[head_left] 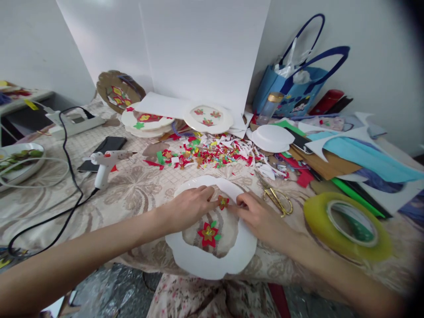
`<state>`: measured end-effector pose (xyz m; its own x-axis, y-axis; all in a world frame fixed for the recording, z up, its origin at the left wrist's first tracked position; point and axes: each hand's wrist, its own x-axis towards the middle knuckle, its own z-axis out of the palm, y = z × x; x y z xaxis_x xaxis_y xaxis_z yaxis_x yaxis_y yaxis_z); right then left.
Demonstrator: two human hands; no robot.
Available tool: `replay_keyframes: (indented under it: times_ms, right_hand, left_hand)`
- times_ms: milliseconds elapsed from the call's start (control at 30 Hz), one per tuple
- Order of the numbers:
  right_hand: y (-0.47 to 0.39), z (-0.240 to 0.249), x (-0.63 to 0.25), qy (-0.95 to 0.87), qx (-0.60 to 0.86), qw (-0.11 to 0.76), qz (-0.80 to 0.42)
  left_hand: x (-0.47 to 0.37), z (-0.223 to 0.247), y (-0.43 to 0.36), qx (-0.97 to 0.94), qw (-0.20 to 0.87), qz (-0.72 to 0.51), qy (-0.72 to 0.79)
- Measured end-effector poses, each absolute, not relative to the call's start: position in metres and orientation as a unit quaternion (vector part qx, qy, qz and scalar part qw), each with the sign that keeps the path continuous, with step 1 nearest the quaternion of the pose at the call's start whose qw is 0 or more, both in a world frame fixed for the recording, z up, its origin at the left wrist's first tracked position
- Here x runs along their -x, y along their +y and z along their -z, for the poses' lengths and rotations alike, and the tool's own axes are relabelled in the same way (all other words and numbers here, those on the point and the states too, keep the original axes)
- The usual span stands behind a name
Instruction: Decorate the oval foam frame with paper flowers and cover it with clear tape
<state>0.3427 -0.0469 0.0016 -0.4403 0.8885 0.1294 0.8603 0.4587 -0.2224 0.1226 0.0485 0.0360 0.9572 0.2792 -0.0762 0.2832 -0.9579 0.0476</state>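
Note:
A white scalloped paper plate frame point(212, 267) with a see-through middle lies at the table's front edge. A red paper flower point(208, 234) with a gold centre and green leaves sits on its middle. Above it is a smaller red and gold paper flower point(223, 202), between my two hands. My left hand point(194, 205) is closed, its fingertips at the small flower's left side. My right hand point(256, 214) is also closed, fingers curled, with its fingertips at the flower's right edge. Both hands rest over the frame, and their fingertips are partly hidden.
A heap of paper scraps point(212, 152) lies behind the frame. Gold-handled scissors point(276, 196) and a tape roll point(311, 216) are on the right. A glue gun point(105, 168) with a black cord stands left. Decorated plates point(208, 118), a blue bag point(265, 88) and coloured sheets point(380, 159) sit behind.

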Motion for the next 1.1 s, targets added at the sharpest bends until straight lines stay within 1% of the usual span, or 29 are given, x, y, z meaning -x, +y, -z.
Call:
replay_keyframes:
  times_ms: [167,333,400,467,567,667,767,933,1033,1100]
  right_hand:
    - [-0.048,-0.003,-0.341,-0.855,0.497,0.135,-0.065]
    - [-0.047,-0.005,-0.331,-0.865,0.485,0.118,-0.048]
    - [-0.047,-0.007,-0.331,-0.868,0.476,0.124,-0.071]
    - [-0.047,-0.008,-0.333,-0.864,0.471,0.151,-0.097]
    - [-0.046,-0.007,-0.338,-0.839,0.499,0.196,-0.097]
    - [-0.043,-0.003,-0.341,-0.821,0.532,0.186,-0.086]
    - [-0.041,-0.002,-0.343,-0.822,0.533,0.181,-0.089]
    - [-0.033,-0.010,-0.356,-0.788,0.543,0.283,-0.060]
    - [-0.018,-0.021,-0.362,-0.765,0.550,0.333,-0.047]
    - [-0.005,-0.028,-0.362,-0.748,0.550,0.368,-0.045]
  left_hand:
    - [-0.118,-0.038,0.048,-0.984,0.049,0.024,0.168]
    - [-0.120,-0.039,0.048,-0.985,0.057,0.021,0.164]
    - [-0.121,-0.039,0.049,-0.984,0.053,0.020,0.169]
    - [-0.122,-0.039,0.051,-0.984,0.047,0.015,0.173]
    - [-0.126,-0.036,0.054,-0.984,0.043,0.009,0.170]
    - [-0.131,-0.032,0.055,-0.985,0.047,0.015,0.163]
    - [-0.132,-0.034,0.057,-0.983,0.059,0.006,0.175]
    - [-0.107,-0.057,0.072,-0.953,0.133,-0.127,0.238]
    - [-0.081,-0.070,0.084,-0.916,0.145,-0.189,0.323]
    - [-0.066,-0.070,0.091,-0.886,0.180,-0.212,0.370]
